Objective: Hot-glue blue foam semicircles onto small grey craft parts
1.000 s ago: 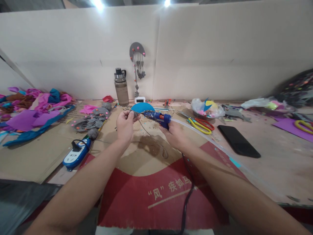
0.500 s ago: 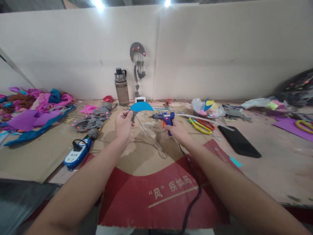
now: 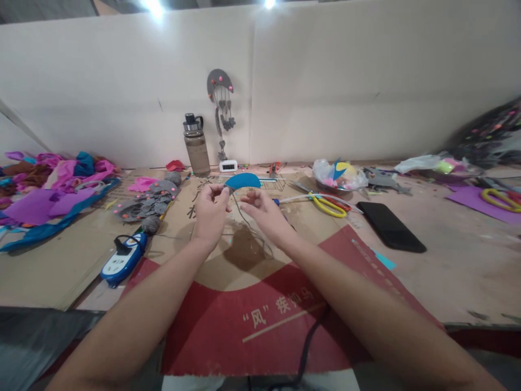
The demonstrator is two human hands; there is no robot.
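Observation:
My left hand (image 3: 212,214) is closed in a pinch, with the grey yarn (image 3: 241,215) coming from its fingertips. The yarn's loose length trails down to the cardboard. Just right of the strand is my right hand (image 3: 266,214), holding nothing I can see, thumb and fingers apart. Behind the fingertips lies a blue half-round felt piece (image 3: 244,181). A glue gun (image 3: 276,202) rests on the table beyond my right hand, mostly hidden by it, with its pale glue stick (image 3: 303,196) pointing right.
Yellow-handled scissors (image 3: 331,206) and a black phone (image 3: 391,227) lie to the right. On the left are a blue-white power strip (image 3: 124,259), grey felt pieces (image 3: 148,202) and bright cloth scraps (image 3: 61,187). A bottle (image 3: 196,146) stands behind. Red-printed cardboard (image 3: 260,331) covers the front.
My right hand has let go of the glue gun and moved left to the yarn. A grey piece seen at my left fingertips is now hidden. The view has shifted slightly.

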